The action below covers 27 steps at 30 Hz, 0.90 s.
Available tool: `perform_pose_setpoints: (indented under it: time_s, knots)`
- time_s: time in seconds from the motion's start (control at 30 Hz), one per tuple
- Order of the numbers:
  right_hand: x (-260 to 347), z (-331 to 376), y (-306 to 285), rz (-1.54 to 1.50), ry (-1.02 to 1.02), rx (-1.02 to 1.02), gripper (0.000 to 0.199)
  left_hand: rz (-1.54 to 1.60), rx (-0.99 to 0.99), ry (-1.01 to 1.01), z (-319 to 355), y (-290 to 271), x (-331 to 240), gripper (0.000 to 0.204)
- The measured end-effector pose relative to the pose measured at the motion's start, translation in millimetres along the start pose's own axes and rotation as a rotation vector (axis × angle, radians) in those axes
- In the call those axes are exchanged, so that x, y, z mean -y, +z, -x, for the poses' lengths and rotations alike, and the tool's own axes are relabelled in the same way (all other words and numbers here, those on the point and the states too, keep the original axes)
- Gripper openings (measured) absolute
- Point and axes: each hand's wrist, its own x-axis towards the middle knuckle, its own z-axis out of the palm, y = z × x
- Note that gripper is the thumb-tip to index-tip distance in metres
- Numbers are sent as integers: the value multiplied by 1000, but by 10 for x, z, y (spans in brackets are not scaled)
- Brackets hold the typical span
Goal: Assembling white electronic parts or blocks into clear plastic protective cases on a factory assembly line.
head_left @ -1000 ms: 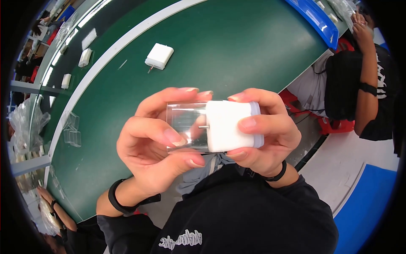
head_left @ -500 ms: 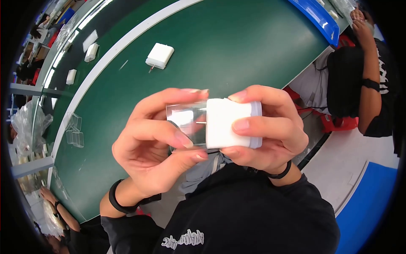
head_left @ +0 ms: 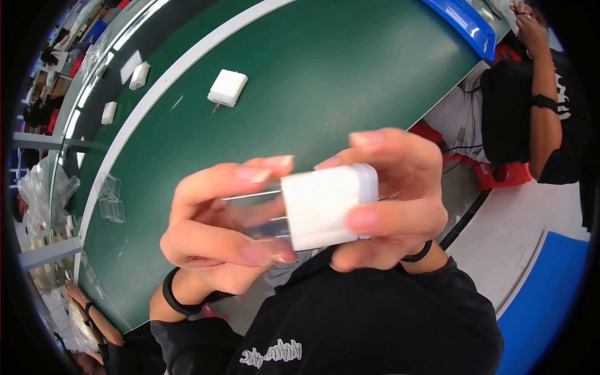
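Observation:
In front of my chest is a white plastic block (head_left: 322,206) with a translucent rim on its right end and a thin metal pin on its left end. A clear plastic cap (head_left: 253,206) meets or surrounds the pin end; how far it goes over the block cannot be made out. My left hand (head_left: 215,228) is closed around the cap. At the block's right end, my right hand (head_left: 403,200) has one finger on the front face and another behind the top edge, with its upper finger lifted off. Both hands are slightly blurred.
A similar white block (head_left: 228,86) with a pin lies on the green table (head_left: 300,81). Clear plastic caps (head_left: 112,209) sit at the left, near a plastic bag (head_left: 44,187). A blue tray (head_left: 465,25) is at the far right, near a co-worker's arm (head_left: 545,103).
The block and cap have moved slightly down and left and tilted, right end up. My right hand's grip has loosened, its upper finger lifting away.

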Motion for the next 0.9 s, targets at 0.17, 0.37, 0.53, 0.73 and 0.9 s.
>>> perform_pose_setpoints:
  time_s: [0.17,0.37,0.53,0.73,0.9]
  knots:
    - [-9,49,-160,-14,52,30,32,48,30,-19,-30,-51,54,34]
    - [43,-21,-240,16,96,55,33,-19,40,-10,-26,-45,47,32]
    - [20,-41,-299,4,75,86,35,-8,43,-25,-53,-25,65,30]
    - [50,-45,-177,53,192,102,34,-34,98,9,-104,-2,148,31]
    - [36,-61,-169,43,271,88,43,-93,123,-11,-106,-24,190,37]
